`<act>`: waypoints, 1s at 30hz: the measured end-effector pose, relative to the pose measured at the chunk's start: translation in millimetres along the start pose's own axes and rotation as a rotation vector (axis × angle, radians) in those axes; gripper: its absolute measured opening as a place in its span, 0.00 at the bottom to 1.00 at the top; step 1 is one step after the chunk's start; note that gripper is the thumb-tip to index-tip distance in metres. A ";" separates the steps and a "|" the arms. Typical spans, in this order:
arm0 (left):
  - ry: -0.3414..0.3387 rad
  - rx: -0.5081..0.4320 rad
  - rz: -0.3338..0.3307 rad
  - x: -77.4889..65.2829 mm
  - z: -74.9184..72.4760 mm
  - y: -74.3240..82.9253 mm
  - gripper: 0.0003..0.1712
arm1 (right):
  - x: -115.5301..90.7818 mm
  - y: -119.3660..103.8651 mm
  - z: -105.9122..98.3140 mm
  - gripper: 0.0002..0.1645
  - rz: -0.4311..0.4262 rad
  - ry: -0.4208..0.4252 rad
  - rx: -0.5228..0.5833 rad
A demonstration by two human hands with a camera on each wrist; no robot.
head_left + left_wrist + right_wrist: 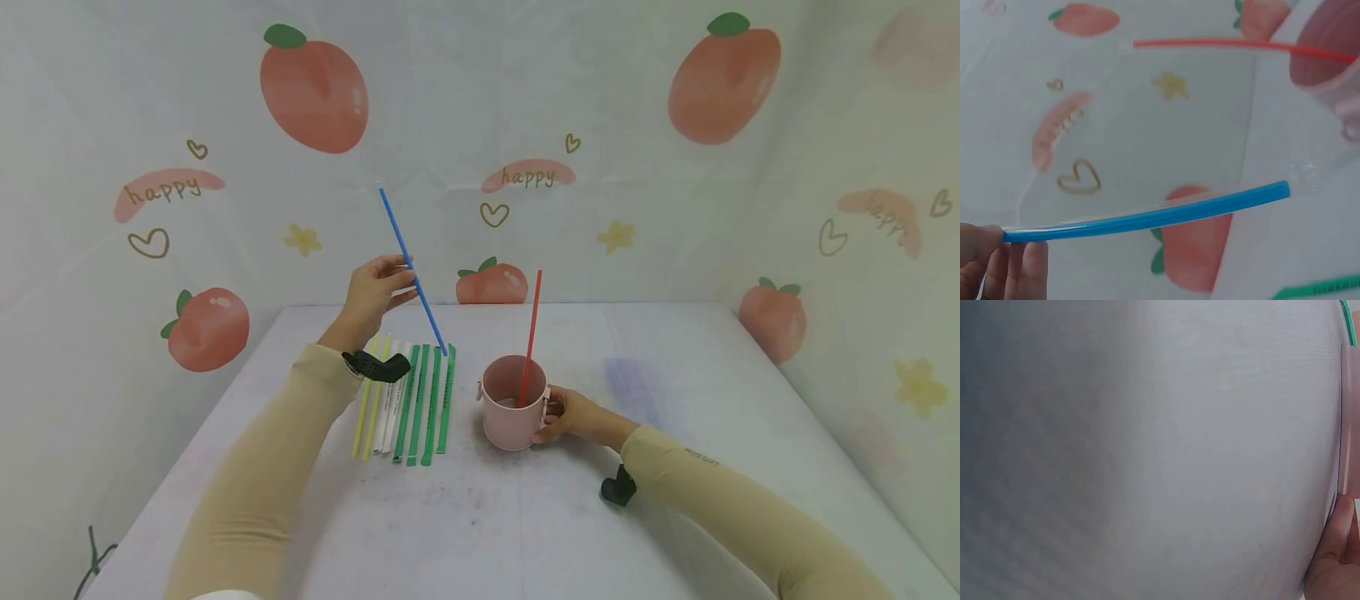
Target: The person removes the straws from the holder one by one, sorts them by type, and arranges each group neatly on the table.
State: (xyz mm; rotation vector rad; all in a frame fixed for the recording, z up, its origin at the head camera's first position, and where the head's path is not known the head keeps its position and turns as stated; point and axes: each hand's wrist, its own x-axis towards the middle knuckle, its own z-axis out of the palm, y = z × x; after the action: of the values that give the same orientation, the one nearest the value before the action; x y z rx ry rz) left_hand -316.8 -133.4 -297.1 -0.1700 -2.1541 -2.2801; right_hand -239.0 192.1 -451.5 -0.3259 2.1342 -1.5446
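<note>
My left hand (377,293) is raised above the table's back edge and pinches a blue drinking straw (397,231) near its middle. The straw slants down to the right, and a clear wrapper shows around it in the left wrist view (1166,215). On the table stands a small pink bucket (512,425) with a ring-like ear on each side. A red straw (533,321) leans in it, rising well above the rim. My right hand (573,414) grips the bucket's right side; in the right wrist view, fingers (1335,534) lie at the bucket's lower edge.
Left of the bucket lies a row of wrapped straws: several green ones (431,408), white ones (390,400) beside them, and yellow ones (360,429) at the far left. A fruit-printed cloth (420,108) hangs behind the table (480,533).
</note>
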 end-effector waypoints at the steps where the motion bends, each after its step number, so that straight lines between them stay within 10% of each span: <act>1: 0.008 0.027 -0.017 0.9 -5.2 -2.6 0.17 | -0.1 0.0 0.0 0.48 0.001 0.002 -0.001; 15: -0.018 0.375 -0.196 -0.6 -68.6 -44.0 0.31 | 1.2 2.9 -0.9 0.49 -0.001 -0.006 0.020; 30: -0.009 0.554 -0.392 -6.2 -100.0 -85.7 0.30 | 0.9 2.4 -1.6 0.49 -0.003 -0.014 0.026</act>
State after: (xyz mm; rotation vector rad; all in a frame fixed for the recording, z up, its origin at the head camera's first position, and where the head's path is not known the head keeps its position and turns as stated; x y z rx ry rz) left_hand -324.8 -228.3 -388.2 0.2665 -2.9264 -1.7058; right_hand -240.4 193.7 -453.6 -0.3305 2.1025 -1.5656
